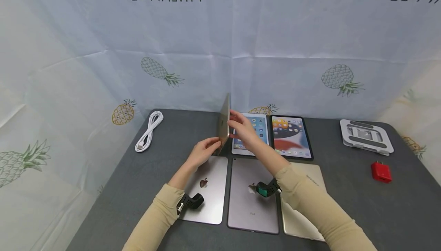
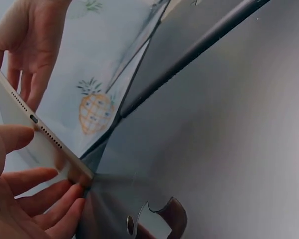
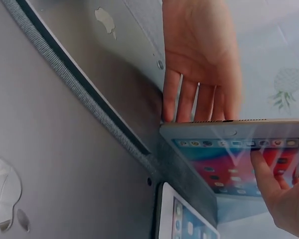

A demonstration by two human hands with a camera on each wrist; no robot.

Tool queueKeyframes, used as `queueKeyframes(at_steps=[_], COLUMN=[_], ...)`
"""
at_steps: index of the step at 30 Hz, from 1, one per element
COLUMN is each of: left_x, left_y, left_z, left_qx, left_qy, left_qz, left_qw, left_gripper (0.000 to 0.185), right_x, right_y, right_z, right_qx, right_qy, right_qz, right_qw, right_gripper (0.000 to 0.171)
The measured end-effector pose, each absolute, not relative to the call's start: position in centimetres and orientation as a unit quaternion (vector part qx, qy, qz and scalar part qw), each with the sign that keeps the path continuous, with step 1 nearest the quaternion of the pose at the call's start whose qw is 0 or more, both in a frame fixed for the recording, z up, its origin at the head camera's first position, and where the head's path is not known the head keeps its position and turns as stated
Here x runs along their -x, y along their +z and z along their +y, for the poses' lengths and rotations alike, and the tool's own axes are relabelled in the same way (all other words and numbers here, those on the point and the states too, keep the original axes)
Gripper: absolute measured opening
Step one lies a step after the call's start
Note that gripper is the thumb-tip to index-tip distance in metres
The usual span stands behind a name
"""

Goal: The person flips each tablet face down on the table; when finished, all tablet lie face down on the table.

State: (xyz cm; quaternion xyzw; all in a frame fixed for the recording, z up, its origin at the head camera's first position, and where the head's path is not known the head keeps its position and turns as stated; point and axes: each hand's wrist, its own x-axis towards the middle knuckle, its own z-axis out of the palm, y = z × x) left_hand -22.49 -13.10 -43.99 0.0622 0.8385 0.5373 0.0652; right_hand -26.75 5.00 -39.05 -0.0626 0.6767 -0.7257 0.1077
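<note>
A gold-backed tablet (image 1: pixel 224 123) stands on edge at the back of the table, its lit screen (image 3: pixel 239 169) facing right. My right hand (image 1: pixel 242 130) grips it from the screen side, with a finger (image 3: pixel 261 172) across the glass and others at the edge. On the back side, my left hand (image 1: pixel 203 151) touches the lower part with nearly straight fingers (image 3: pixel 187 99); its thumb (image 2: pixel 15 137) lies by the port edge. Below are a silver tablet (image 1: pixel 213 189), a grey tablet (image 1: pixel 246 209) and a gold tablet (image 1: pixel 296 214), all back up.
Right of the held tablet lie a white-framed tablet (image 1: pixel 260 126) and a black-framed tablet (image 1: pixel 291 136), screens lit. A coiled white cable (image 1: pixel 149 130) is at the left; a folded stand (image 1: pixel 366 137) and a red charger (image 1: pixel 381 172) at the right. A pineapple-print cloth (image 1: pixel 275 33) hangs behind.
</note>
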Motion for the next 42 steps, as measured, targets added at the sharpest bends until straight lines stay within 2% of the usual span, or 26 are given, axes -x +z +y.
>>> queueKeyframes(at_steps=[17, 32, 42], left_x=[22.6, 22.6, 22.7], left_y=[-44.6, -44.8, -44.6], left_z=[-13.5, -15.0, -16.3], left_qx=[-0.072, -0.066, -0.022], left_qy=[0.510, 0.470, 0.483], left_qz=[0.855, 0.880, 0.876], left_qw=[0.053, 0.016, 0.012], left_gripper=[0.044, 0.041, 0.039], right_x=[26.3, 26.5, 26.9], right_y=[-40.2, -42.0, -43.7], right_z=[6.3, 6.4, 5.8], right_qx=[0.026, 0.006, -0.009], right_qy=[-0.757, -0.748, -0.729], right_qz=[0.645, 0.658, 0.680], right_qw=[0.100, 0.089, 0.076], right_gripper=[0.049, 0.048, 0.047])
